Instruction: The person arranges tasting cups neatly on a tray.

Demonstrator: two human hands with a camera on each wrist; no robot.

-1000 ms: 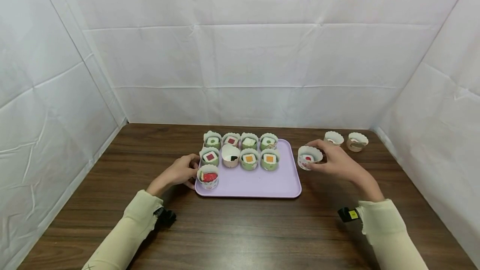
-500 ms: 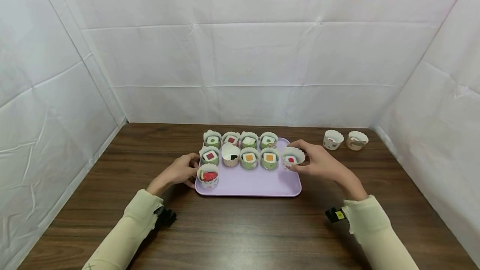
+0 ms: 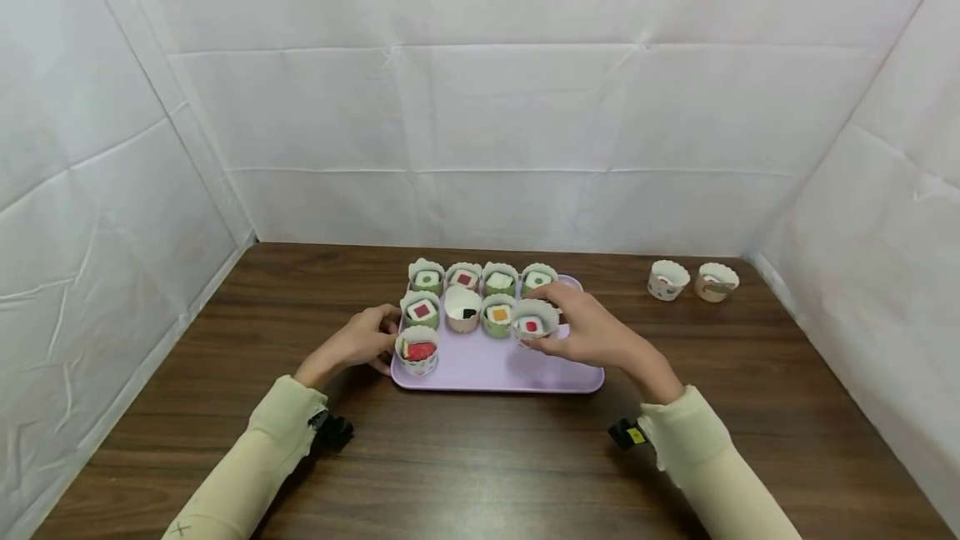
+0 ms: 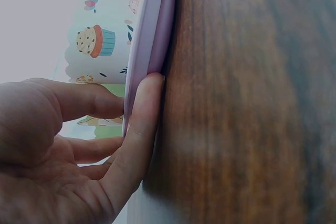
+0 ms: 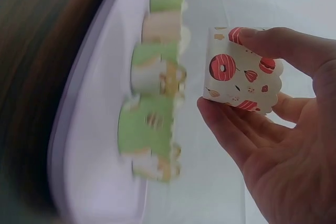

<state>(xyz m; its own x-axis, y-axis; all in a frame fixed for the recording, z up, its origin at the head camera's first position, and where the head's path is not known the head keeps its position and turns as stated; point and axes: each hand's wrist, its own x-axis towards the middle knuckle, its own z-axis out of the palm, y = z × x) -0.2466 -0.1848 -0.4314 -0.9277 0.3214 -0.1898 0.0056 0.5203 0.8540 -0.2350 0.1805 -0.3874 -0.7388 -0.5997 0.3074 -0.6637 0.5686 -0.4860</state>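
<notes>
My right hand (image 3: 600,338) pinches a scalloped paper baking cup (image 3: 522,336) between thumb and fingers, raised over the lilac tray (image 3: 480,372). A white piece with a red centre lies inside that cup; the right wrist view shows red doughnuts printed on its wall (image 5: 239,77). At the tray's left edge my left hand (image 3: 362,342) grips the rim, thumb and fingers against it in the left wrist view. Closest to these fingers stands a cupcake-printed cup (image 3: 420,363) with something red inside. Behind it are two rows of filled cups, one partly hidden by the held cup.
Two more filled paper cups, a white one (image 3: 667,282) and a beige one (image 3: 715,283), stand at the back right of the brown wooden table (image 3: 480,465). White cloth walls (image 3: 517,107) enclose the table at the back and sides.
From right of the tray, my right hand has carried the red-centred cup leftward over it, now in front of an orange-topped cup's place. My left hand has stayed at the tray's edge.
</notes>
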